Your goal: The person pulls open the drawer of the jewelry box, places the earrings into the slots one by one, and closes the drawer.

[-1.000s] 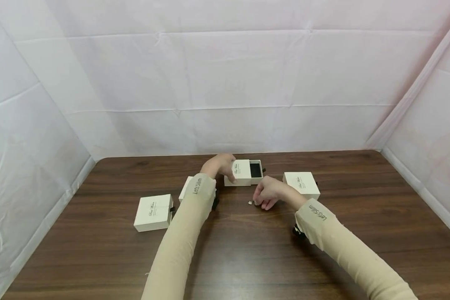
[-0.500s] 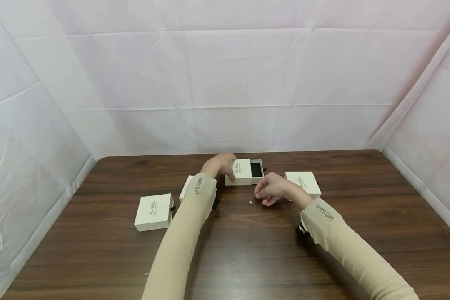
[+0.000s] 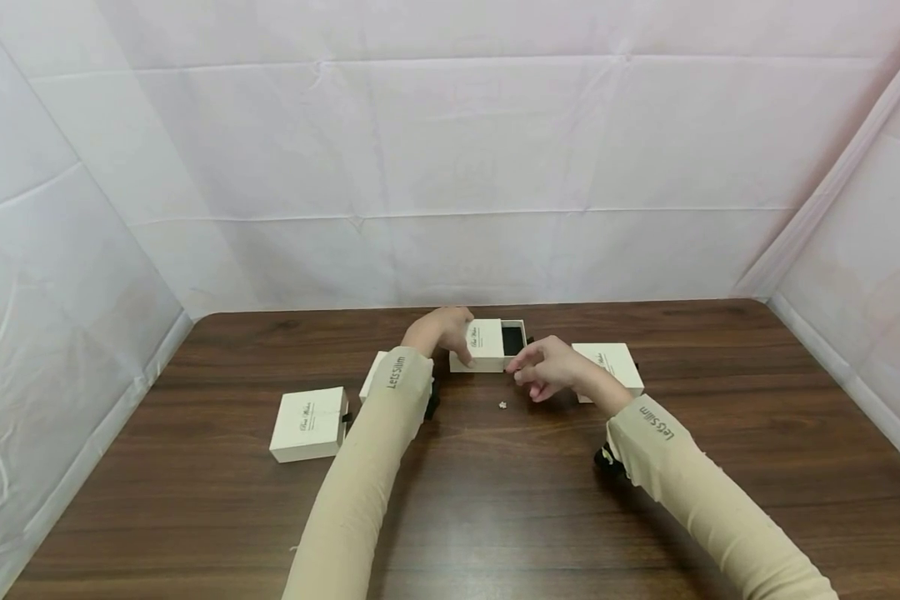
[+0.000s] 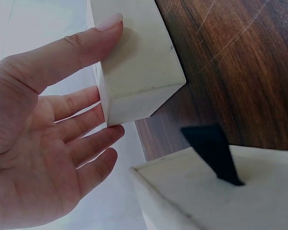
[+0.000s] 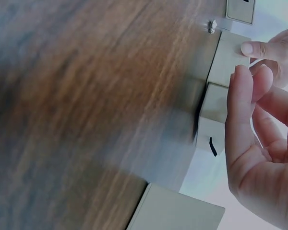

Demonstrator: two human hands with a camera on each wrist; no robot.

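Holding the white cardboard drawer box [image 3: 486, 345] at mid-surface, left hand [image 3: 438, 329] grips its sleeve. Right hand [image 3: 546, 369], fingers pinched, contents not discernible, sits just right of the open black-lined drawer [image 3: 512, 337]. Small silvery stud [image 3: 502, 405] lies near-left.

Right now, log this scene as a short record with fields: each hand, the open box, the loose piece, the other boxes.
left hand: the left hand grips the sleeve of the open box, thumb on its near side
right hand: the right hand hangs above the table by the drawer, fingers curled; whether it pinches anything cannot be told
open box: drawer slid out to the right, black lining showing
loose piece: small silver piece lies on the table, touched by neither hand
other boxes: left box and right box, both closed
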